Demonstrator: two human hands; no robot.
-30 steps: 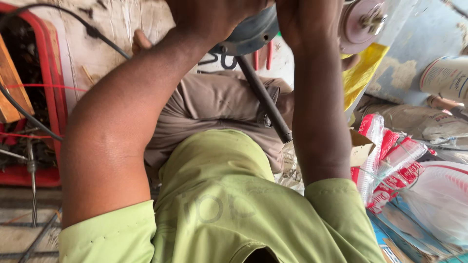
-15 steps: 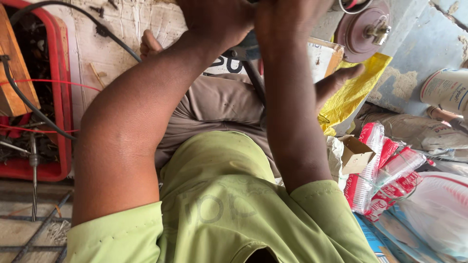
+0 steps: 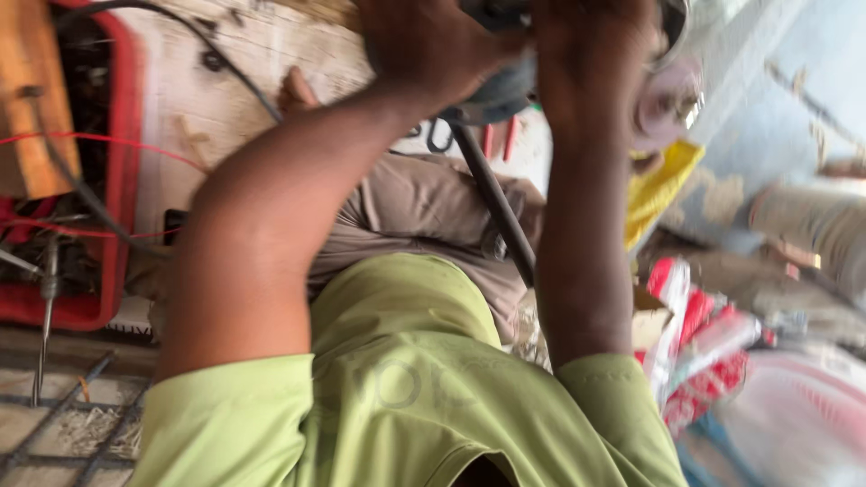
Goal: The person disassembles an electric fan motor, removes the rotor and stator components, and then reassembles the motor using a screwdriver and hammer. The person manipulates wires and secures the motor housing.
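Red-and-white plastic packets [image 3: 699,352] heaped lower right, blurred; small brown carton [image 3: 648,323], probably cardboard, just left of them.

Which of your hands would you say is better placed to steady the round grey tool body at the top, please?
Probably the left hand: it lies against the grey tool body, above the dark rod. The right hand sits higher at the frame edge, its grip cropped and blurred.
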